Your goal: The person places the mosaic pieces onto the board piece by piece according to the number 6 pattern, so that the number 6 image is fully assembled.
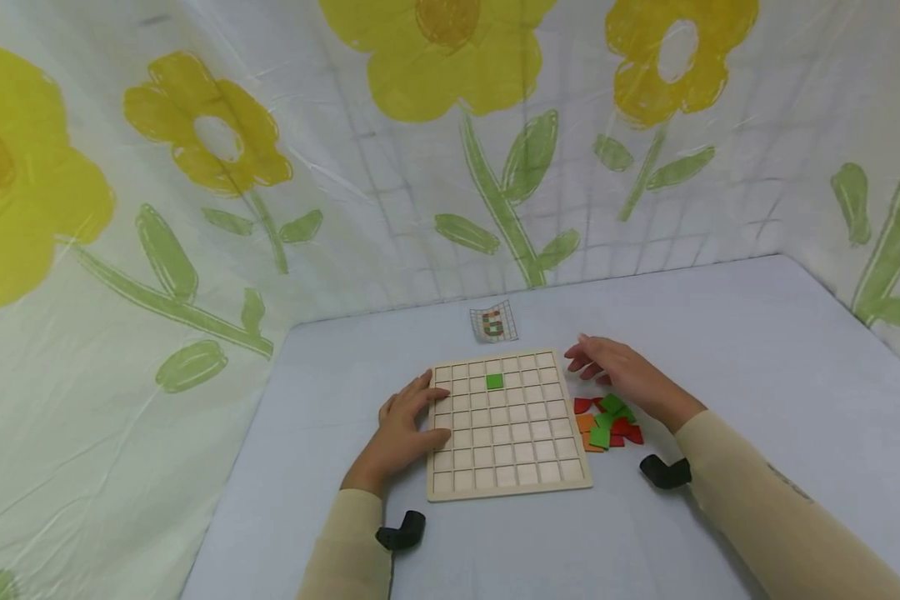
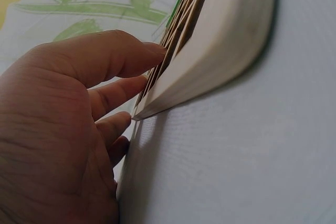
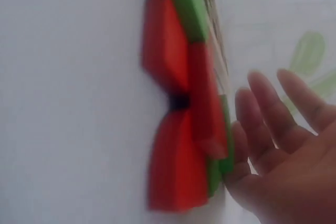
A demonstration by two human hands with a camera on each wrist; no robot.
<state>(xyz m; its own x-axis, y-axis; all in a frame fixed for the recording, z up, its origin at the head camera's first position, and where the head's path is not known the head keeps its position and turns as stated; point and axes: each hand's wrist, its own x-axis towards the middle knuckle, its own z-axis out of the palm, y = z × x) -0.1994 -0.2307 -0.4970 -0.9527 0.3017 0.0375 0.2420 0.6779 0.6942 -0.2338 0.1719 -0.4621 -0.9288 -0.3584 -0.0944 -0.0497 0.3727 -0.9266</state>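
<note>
A wooden grid board (image 1: 503,433) lies on the table with one green square tile (image 1: 494,381) in an upper cell. My left hand (image 1: 403,429) rests at the board's left edge. Its thumb and index finger reach onto the frame, while the other fingers lie along the side, as the left wrist view of the board's corner (image 2: 220,40) shows. Just past the board's right edge, my right hand (image 1: 622,371) hovers with fingers spread and nothing in them. Below it is a loose pile of red, green and orange pieces (image 1: 603,421); red pieces (image 3: 176,166) loom close in the right wrist view.
A small paper card (image 1: 493,322) with a coloured figure on a grid lies behind the board. The pale table (image 1: 720,333) meets a flower-printed curtain (image 1: 390,192) at the back and left. Black wrist mounts (image 1: 401,532) sit by both sleeves.
</note>
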